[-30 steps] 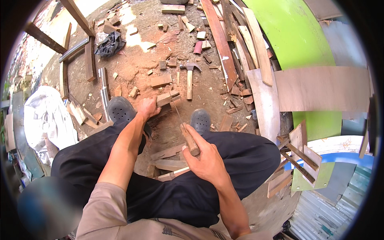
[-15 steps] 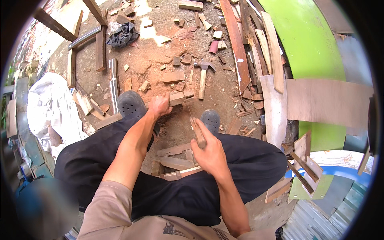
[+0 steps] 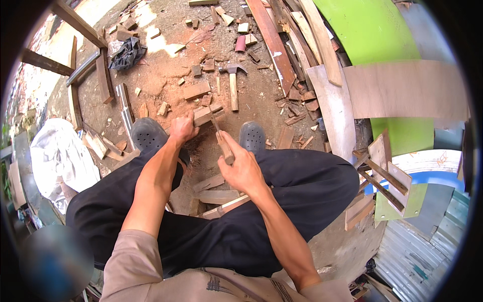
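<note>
Bulky white sack (image 3: 63,161) at far left; crumpled black plastic bag (image 3: 128,53) farther off. Left hand (image 3: 183,128) closed around left end of brown rectangular wooden block (image 3: 203,117), which sits between grey perforated clogs (image 3: 252,136). Thin-bladed tool with brown wooden handle (image 3: 224,147) meets block's right part. Pale-handled claw hammer (image 3: 233,90) lies beyond. Right hand (image 3: 242,168) wrapped around tool's handle.
</note>
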`<state>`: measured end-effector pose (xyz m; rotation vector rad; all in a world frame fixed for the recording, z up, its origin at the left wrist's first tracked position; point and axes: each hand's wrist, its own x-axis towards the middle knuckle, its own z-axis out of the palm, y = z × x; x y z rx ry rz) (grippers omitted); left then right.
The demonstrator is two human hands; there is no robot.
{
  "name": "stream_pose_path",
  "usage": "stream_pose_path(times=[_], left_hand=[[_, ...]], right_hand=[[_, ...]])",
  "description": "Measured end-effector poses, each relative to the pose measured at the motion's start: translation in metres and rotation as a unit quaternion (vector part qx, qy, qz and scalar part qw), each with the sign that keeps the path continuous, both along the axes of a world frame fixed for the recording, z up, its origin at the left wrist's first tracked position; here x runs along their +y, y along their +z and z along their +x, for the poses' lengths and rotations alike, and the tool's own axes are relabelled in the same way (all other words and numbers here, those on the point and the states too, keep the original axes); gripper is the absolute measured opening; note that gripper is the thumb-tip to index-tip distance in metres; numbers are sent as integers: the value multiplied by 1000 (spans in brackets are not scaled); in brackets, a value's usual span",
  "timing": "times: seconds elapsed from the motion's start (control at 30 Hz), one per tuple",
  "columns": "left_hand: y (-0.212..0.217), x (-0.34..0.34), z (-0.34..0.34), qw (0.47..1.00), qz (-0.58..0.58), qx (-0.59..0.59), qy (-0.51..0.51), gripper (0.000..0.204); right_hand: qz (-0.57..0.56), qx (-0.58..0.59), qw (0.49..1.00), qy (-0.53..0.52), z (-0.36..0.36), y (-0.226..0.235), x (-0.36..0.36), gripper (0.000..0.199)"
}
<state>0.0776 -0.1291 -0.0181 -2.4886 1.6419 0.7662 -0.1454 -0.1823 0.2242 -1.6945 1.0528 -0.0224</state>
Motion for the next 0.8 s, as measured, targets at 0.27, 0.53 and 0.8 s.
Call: stream_pose_path(times=[0.27, 0.53, 0.8], left_hand=[[-9, 11, 5, 1000, -22, 2, 2, 58], [-6, 12, 8, 1000, -1, -20, -11, 59], [-14, 4, 1, 999, -21, -21, -20, 69]], right_hand=[[-14, -69, 998, -4, -15, 8, 8, 70], [31, -31, 999, -1, -20, 28, 18, 73], [21, 0, 999, -46, 16, -38, -3, 70]])
